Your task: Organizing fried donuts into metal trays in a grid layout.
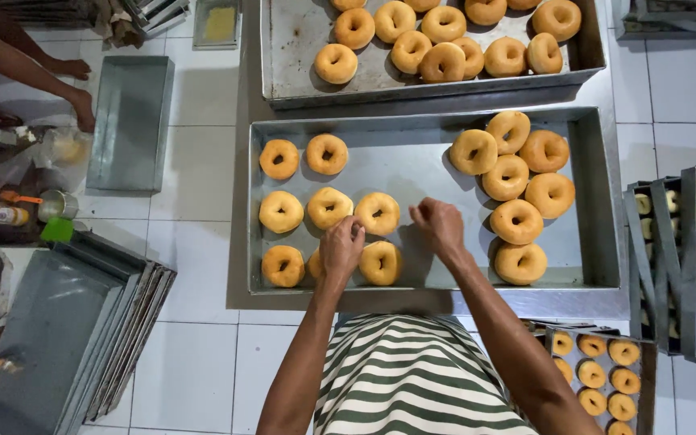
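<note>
Doughnut [316, 264] flat in metal tray [412, 165], hole up; left hand [340, 248] fingers grasp it; right hand [438, 226] clenched, empty.

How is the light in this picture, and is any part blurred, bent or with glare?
Head view: light is soft and even; the left hand and right hand throw faint shadows on the grey metal tray, which shows a dull sheen but no harsh glare. The doughnuts look sharp. Tray edges and floor tiles bow slightly toward the frame edges, as with a wide lens.
</note>
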